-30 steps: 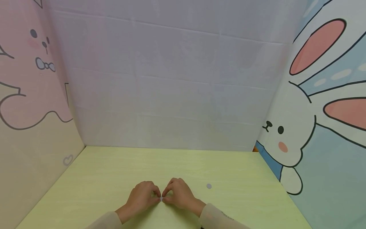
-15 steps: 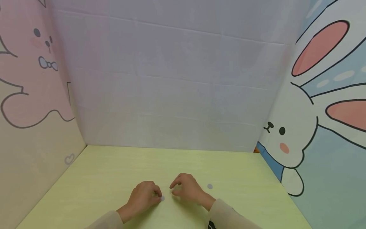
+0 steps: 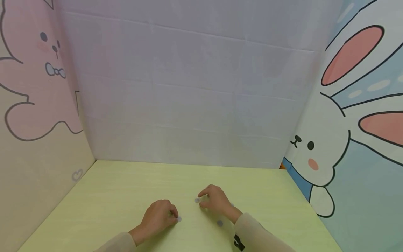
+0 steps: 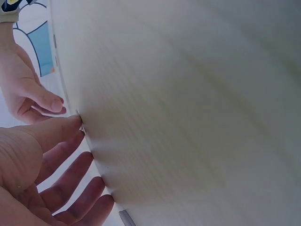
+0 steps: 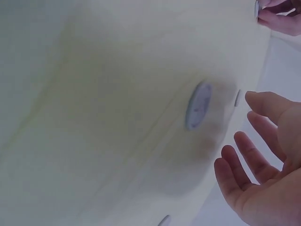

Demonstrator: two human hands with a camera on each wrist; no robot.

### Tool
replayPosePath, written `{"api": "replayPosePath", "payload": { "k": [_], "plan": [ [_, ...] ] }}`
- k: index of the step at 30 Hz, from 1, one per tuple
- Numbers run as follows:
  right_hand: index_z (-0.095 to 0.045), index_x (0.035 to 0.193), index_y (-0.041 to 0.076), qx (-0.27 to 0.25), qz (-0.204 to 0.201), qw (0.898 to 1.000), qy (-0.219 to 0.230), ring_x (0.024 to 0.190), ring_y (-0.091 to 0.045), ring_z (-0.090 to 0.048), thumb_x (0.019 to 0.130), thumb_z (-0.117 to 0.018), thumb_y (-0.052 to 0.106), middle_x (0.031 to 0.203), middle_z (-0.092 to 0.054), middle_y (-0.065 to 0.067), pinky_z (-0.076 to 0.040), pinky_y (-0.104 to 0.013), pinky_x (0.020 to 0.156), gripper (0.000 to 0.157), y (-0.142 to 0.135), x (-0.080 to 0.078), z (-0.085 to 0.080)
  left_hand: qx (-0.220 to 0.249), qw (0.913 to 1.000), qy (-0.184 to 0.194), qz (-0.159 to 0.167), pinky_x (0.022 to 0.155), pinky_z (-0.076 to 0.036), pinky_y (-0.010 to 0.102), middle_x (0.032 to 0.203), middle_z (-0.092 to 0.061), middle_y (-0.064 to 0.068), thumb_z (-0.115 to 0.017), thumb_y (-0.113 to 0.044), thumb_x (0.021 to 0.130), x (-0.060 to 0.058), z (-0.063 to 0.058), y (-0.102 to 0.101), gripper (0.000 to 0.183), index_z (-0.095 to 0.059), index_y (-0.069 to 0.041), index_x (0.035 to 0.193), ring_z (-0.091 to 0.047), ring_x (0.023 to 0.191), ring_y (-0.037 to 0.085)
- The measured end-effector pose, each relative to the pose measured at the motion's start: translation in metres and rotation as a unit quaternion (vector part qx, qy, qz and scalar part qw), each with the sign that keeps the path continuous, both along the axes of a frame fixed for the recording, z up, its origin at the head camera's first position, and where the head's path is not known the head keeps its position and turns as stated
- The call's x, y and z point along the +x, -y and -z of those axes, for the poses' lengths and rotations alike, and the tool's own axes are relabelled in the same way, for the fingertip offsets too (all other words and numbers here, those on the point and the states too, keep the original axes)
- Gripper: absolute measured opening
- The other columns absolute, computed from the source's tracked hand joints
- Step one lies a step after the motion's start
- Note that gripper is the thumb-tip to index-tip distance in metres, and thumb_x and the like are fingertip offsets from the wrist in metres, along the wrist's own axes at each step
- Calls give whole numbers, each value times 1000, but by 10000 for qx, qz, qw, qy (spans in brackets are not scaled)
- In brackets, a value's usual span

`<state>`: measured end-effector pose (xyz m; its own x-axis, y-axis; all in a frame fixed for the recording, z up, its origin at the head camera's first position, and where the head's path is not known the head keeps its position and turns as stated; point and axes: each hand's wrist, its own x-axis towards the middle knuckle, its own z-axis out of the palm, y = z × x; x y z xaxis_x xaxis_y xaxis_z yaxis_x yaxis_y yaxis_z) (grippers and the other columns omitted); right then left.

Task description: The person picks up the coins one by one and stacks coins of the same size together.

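My left hand [image 3: 158,218] pinches a small pale grey-lilac disc [image 3: 179,219] between thumb and index finger, low against the table; in the left wrist view this disc is a thin edge at the fingertips. Ahead and to the right, my right hand [image 3: 215,200] hovers with loosely bent, parted fingers. A second disc [image 3: 197,200] lies just left of its fingertips, apart from them as the right wrist view shows. Another disc [image 5: 199,104] rests on the table below the right hand. Beyond the right wrist, one more disc [image 3: 232,204] is mostly hidden.
The pale yellow-green table [image 3: 141,182] meets a plain whitish curtain [image 3: 189,87] at the back. Side cloths carry a pink cartoon animal [image 3: 47,98] on the left and a white rabbit [image 3: 318,140] on the right. A black item [image 3: 239,243] shows at the right sleeve.
My right hand has left the disc at the left fingertips and moved right and forward, its fingers parting. A disc near the right forearm has come into sight. The left hand keeps its pinch.
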<state>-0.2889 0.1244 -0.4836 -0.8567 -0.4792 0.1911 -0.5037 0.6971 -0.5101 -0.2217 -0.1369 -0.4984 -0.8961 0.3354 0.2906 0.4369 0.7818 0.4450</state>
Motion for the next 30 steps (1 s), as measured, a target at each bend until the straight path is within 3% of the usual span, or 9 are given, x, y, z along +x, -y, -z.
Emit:
{"api": "replayPosePath", "payload": {
  "k": [5, 13, 30],
  "plan": [
    [-82, 112, 8, 103, 37, 9999, 106, 92, -17, -59, 87, -88, 14, 105, -70, -4, -51, -31, 78, 26, 0, -5, 4, -7, 10000, 51, -28, 71, -55, 34, 83, -68, -13, -95, -25, 78, 1, -1, 0, 14, -81, -25, 77, -61, 81, 9],
    [-83, 110, 9, 189, -7, 9998, 71, 99, -26, -63, 89, -88, 17, 109, -70, -7, -54, -39, 84, 23, 2, -9, 7, 1, 9999, 135, -23, 71, -56, 36, 84, -69, -12, -95, -27, 79, 1, -1, 0, 14, -82, -24, 79, -61, 82, 11],
    [-86, 101, 13, 183, 83, 9996, -203, 93, -23, -62, 91, -86, 25, 101, -68, -3, -55, -39, 82, 15, 6, -11, 12, -91, 9999, 53, 21, 71, -55, 33, 83, -67, -13, -95, -28, 79, 0, -2, -1, 14, -81, -25, 78, -61, 82, 10]
  ]
}}
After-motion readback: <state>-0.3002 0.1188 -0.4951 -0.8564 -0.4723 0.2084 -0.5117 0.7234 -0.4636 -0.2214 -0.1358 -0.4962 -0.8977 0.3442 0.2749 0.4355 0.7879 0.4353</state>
